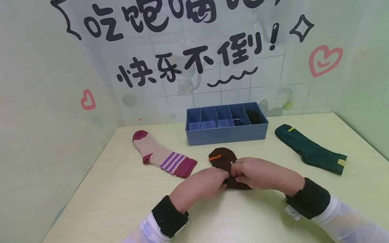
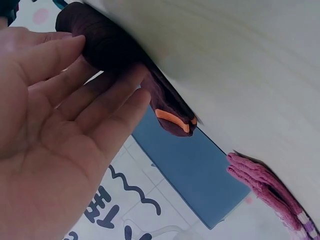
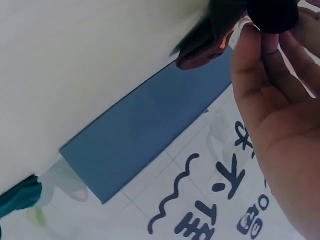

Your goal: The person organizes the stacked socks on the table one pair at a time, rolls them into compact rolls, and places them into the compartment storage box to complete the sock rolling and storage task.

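Observation:
A brown sock with an orange stripe lies mid-table, its near part folded over into a thick roll. My left hand holds the roll's left side between thumb and fingers. At its right side, my right hand pinches the same sock with curled fingertips. In the left wrist view the dark roll sits against the left fingers, and the orange-striped end extends flat beyond it. The right wrist view shows the roll at the right hand's fingertips, partly cut off by the frame's top.
Behind the brown sock stands a blue divided box; dark items lie in its two right compartments. A pink sock with purple stripes lies to the left, a green sock with yellow marks to the right. A printed curtain hangs behind.

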Demonstrator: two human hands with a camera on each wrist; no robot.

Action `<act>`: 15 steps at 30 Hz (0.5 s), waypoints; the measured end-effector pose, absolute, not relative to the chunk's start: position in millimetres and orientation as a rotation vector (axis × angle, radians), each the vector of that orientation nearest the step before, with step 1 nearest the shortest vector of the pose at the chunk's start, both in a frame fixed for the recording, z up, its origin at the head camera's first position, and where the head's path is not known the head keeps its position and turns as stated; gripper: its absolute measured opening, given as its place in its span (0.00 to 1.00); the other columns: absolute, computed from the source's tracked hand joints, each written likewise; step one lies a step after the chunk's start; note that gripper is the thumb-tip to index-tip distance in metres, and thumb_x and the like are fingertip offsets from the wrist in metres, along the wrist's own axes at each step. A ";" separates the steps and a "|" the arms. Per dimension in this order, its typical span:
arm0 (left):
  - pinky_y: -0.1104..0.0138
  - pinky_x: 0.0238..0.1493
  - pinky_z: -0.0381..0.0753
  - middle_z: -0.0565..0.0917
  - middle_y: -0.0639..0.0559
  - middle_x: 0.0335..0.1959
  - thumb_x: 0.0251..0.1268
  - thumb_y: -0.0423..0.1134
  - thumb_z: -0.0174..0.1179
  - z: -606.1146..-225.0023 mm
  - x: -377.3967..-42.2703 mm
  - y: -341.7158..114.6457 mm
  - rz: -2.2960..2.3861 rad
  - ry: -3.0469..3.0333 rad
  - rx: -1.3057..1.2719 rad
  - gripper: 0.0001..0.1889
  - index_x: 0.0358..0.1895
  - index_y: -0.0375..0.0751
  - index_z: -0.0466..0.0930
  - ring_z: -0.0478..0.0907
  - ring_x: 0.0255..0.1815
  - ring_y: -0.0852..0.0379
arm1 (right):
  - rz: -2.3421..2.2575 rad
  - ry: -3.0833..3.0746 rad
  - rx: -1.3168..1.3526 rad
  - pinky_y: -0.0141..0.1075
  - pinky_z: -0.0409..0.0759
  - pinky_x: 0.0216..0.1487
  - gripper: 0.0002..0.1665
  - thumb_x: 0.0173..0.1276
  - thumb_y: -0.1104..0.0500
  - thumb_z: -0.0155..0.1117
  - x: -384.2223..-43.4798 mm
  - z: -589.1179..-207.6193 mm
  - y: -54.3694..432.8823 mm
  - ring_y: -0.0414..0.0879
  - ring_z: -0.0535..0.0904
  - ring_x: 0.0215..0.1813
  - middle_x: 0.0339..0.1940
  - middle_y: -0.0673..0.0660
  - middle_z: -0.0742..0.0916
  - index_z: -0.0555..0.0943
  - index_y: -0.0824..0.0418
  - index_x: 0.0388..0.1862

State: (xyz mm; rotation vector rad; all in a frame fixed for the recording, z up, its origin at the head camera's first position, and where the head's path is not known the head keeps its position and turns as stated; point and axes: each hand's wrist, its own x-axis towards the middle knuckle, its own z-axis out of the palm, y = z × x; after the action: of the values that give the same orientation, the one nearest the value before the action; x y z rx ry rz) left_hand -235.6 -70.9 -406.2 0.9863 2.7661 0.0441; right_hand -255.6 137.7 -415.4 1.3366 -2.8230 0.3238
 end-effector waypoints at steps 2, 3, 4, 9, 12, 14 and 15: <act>0.67 0.52 0.84 0.87 0.53 0.43 0.80 0.42 0.61 -407.7 -236.4 -70.3 0.041 2.778 1.001 0.06 0.48 0.44 0.83 0.79 0.40 0.61 | 0.206 -2.784 1.320 0.32 0.82 0.40 0.08 0.71 0.63 0.74 -251.5 -412.6 135.0 0.38 0.74 0.34 0.31 0.47 0.82 0.83 0.54 0.34; 0.67 0.53 0.84 0.87 0.53 0.43 0.80 0.41 0.61 -408.0 -236.5 -70.1 0.041 2.783 1.006 0.06 0.48 0.44 0.83 0.79 0.41 0.60 | 0.143 -2.757 1.318 0.32 0.82 0.38 0.08 0.70 0.62 0.75 -249.5 -411.3 133.8 0.38 0.74 0.32 0.30 0.47 0.81 0.84 0.54 0.33; 0.67 0.53 0.85 0.87 0.52 0.43 0.80 0.41 0.61 -408.4 -236.5 -69.9 0.040 2.790 1.014 0.06 0.48 0.44 0.83 0.80 0.41 0.60 | 0.075 -2.724 1.324 0.32 0.82 0.37 0.07 0.70 0.61 0.75 -247.6 -410.5 132.8 0.38 0.73 0.31 0.29 0.47 0.82 0.85 0.54 0.33; 0.65 0.56 0.86 0.88 0.52 0.46 0.81 0.40 0.59 -409.4 -235.2 -68.7 0.025 2.817 1.040 0.07 0.50 0.43 0.84 0.84 0.45 0.59 | -0.185 -2.584 1.387 0.35 0.85 0.42 0.09 0.66 0.55 0.79 -240.4 -410.0 130.0 0.42 0.77 0.33 0.29 0.50 0.85 0.88 0.58 0.35; 0.65 0.56 0.85 0.87 0.51 0.48 0.81 0.39 0.58 -409.0 -234.6 -67.8 0.020 2.812 1.043 0.08 0.52 0.42 0.83 0.84 0.45 0.58 | -0.221 -2.565 1.406 0.37 0.86 0.46 0.11 0.63 0.55 0.80 -238.2 -410.7 129.3 0.43 0.79 0.36 0.31 0.51 0.86 0.88 0.60 0.36; 0.67 0.52 0.85 0.87 0.50 0.45 0.81 0.39 0.58 -409.2 -234.8 -67.8 0.040 2.794 1.037 0.07 0.51 0.41 0.82 0.82 0.41 0.58 | -0.186 -2.584 1.411 0.37 0.85 0.46 0.09 0.63 0.58 0.79 -238.6 -411.8 130.0 0.43 0.78 0.36 0.31 0.51 0.85 0.87 0.60 0.37; 0.68 0.48 0.83 0.86 0.50 0.42 0.81 0.39 0.58 -409.6 -235.2 -68.3 0.058 2.779 1.028 0.07 0.51 0.41 0.81 0.80 0.39 0.59 | -0.145 -2.609 1.412 0.36 0.85 0.45 0.08 0.63 0.59 0.78 -239.5 -412.6 130.6 0.42 0.77 0.36 0.31 0.50 0.84 0.86 0.60 0.36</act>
State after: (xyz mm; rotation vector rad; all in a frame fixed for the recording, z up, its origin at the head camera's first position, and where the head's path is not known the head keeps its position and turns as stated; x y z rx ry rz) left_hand -235.2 -68.3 -409.6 1.0276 2.7793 0.0580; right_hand -239.5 130.6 -412.6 1.4118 -2.6093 -0.1448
